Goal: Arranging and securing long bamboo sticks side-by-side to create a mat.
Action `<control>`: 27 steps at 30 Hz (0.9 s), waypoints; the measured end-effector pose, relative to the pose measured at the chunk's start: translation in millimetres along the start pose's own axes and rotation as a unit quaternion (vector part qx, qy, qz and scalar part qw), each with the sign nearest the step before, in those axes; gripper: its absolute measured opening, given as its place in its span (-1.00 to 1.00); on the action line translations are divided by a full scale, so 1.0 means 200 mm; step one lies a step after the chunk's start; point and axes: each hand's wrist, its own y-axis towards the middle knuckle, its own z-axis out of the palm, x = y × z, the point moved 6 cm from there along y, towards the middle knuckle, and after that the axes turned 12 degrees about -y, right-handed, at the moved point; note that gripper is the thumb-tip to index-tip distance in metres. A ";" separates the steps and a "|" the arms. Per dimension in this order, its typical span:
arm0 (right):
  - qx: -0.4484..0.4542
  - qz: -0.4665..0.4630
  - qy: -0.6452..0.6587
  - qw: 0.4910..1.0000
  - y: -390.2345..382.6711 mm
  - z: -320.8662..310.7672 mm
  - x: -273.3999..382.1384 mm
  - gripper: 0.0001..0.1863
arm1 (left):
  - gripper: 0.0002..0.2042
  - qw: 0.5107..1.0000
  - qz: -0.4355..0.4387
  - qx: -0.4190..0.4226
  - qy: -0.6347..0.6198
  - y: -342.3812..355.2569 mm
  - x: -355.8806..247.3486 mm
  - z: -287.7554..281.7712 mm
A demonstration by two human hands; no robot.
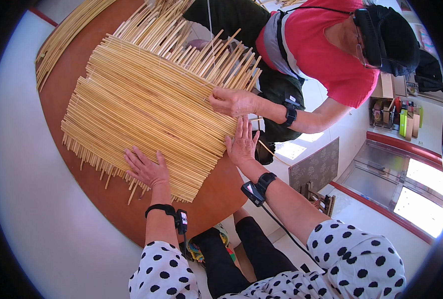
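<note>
A mat of long pale yellow reeds [146,114], crossed by thin threads, lies on a brown curved-edged table [196,219]; its upper rows are looser, with protruding ends. My left hand [146,168] rests on the lower left of the mat with fingers spread, holding nothing. At the mat's right edge, my right hand [241,142] lies with fingers stretched out. Just above it a co-worker's hand [231,102] pinches at the reeds near a thread; what exactly those fingers hold is too small to make out.
A co-worker in red [311,55] leans in from the upper right. Loose reeds [67,45] lie at the table's upper left. At the right are shelves with small items [401,119], a patterned grey board [314,167] and a window [416,194]. A pale wall [27,164] borders the left.
</note>
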 end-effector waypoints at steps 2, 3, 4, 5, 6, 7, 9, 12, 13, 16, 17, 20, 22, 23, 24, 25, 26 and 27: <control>-0.001 -0.001 0.002 1.000 0.00 0.00 0.00 -0.10 | -0.20 1.000 0.001 -0.002 0.000 0.00 0.00 0.00; -0.003 -0.003 0.003 1.000 0.00 -0.01 0.00 -0.10 | -0.20 1.000 0.001 -0.005 -0.001 0.00 0.00 -0.01; -0.006 -0.004 0.004 1.000 0.00 -0.01 0.00 -0.10 | -0.20 1.000 0.002 -0.004 -0.001 0.00 0.00 0.00; -0.006 -0.004 0.003 1.000 0.00 -0.01 -0.01 -0.10 | -0.20 1.000 0.001 -0.003 -0.001 0.00 -0.01 0.00; -0.009 -0.005 0.005 1.000 0.00 -0.01 -0.01 -0.10 | -0.20 1.000 0.001 -0.002 -0.001 0.00 -0.01 0.00; -0.012 -0.007 0.007 1.000 0.00 -0.01 0.00 -0.10 | -0.20 1.000 0.001 -0.002 0.000 0.00 -0.01 0.00; -0.013 -0.006 0.008 1.000 0.00 -0.02 0.00 -0.09 | -0.20 1.000 0.002 -0.002 0.001 0.00 0.00 0.00; -0.013 -0.005 0.007 1.000 0.01 -0.02 -0.01 -0.09 | -0.20 1.000 0.003 -0.004 0.001 0.01 -0.01 0.00; -0.011 -0.005 0.007 1.000 0.01 -0.02 -0.01 -0.08 | -0.20 1.000 0.003 -0.004 0.001 0.01 -0.01 0.00; -0.007 -0.004 0.011 1.000 0.01 -0.02 -0.01 -0.09 | -0.20 1.000 0.003 -0.001 -0.001 0.01 -0.01 0.01; -0.006 -0.004 0.011 1.000 0.02 -0.02 -0.01 -0.09 | -0.21 1.000 0.004 -0.001 -0.002 0.01 -0.01 0.01; -0.010 -0.005 0.017 1.000 0.02 -0.02 -0.01 -0.09 | -0.21 1.000 0.003 0.001 -0.002 0.01 -0.01 0.01; -0.011 -0.006 0.020 1.000 0.02 -0.02 -0.01 -0.10 | -0.21 1.000 0.001 0.001 -0.001 0.01 -0.01 0.01; -0.011 -0.006 0.020 1.000 0.02 -0.02 -0.01 -0.10 | -0.18 1.000 0.004 -0.002 0.003 0.02 0.00 0.01; -0.008 -0.008 0.017 1.000 0.02 -0.02 0.00 -0.11 | -0.16 1.000 0.007 -0.005 0.006 0.02 0.00 0.01; -0.005 -0.009 0.013 1.000 0.02 -0.01 -0.01 -0.11 | -0.16 1.000 0.007 -0.004 0.006 0.02 0.00 0.01; -0.005 -0.009 0.013 1.000 0.02 0.00 -0.01 -0.11 | -0.16 1.000 0.006 -0.003 0.005 0.02 -0.01 0.01; -0.006 -0.008 0.012 1.000 0.02 0.01 -0.01 -0.12 | -0.16 1.000 0.004 -0.001 0.005 0.02 -0.01 0.01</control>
